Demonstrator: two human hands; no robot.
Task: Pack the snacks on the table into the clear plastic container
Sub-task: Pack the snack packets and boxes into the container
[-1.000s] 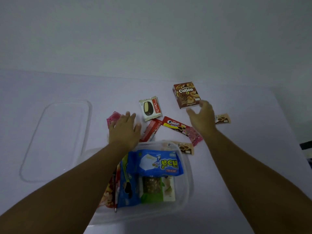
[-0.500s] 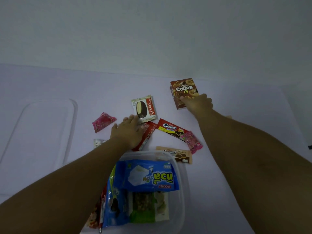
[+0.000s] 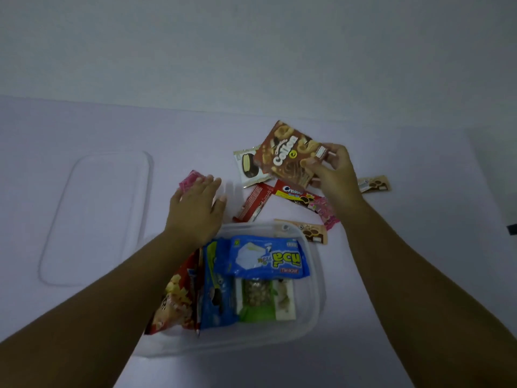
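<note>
The right hand (image 3: 337, 175) holds the brown box (image 3: 291, 156) tight, lifted above the desk (image 3: 419, 275). The left hand (image 3: 195, 211) lies open over a pink packet (image 3: 189, 179), holding nothing. Lay the brown box flat in the container (image 3: 314, 301), beside the blue packet (image 3: 268, 257).

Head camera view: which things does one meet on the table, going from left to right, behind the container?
Clear lid → pink packet under the left hand → Choco Pie → Collon box in the right hand → beige packet.
</note>
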